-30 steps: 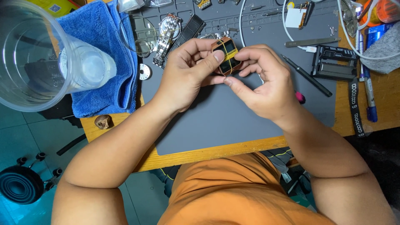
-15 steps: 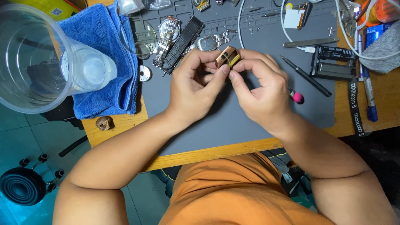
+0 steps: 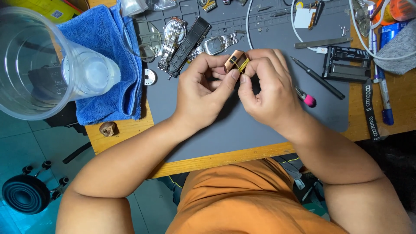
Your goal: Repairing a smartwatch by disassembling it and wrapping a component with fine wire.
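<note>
Both hands meet over the grey rubber work mat (image 3: pixel 242 130), the left hand (image 3: pixel 203 93) and right hand (image 3: pixel 271 93) pinching a small copper-coloured rectangular case (image 3: pixel 236 62) with a yellow band across it. Behind lie steel and black-strapped wristwatches (image 3: pixel 186 41); a blue terry towel (image 3: pixel 110 65) sits left, under a clear plastic cup (image 3: pixel 39 65) (very close to the camera). A pink-tipped tool (image 3: pixel 307 99) lies right, on the wooden table (image 3: pixel 125 134).

A clear plastic cup (image 3: pixel 52 65) overlaps a blue towel (image 3: pixel 106 65) beside wristwatches (image 3: pixel 173 41).
</note>
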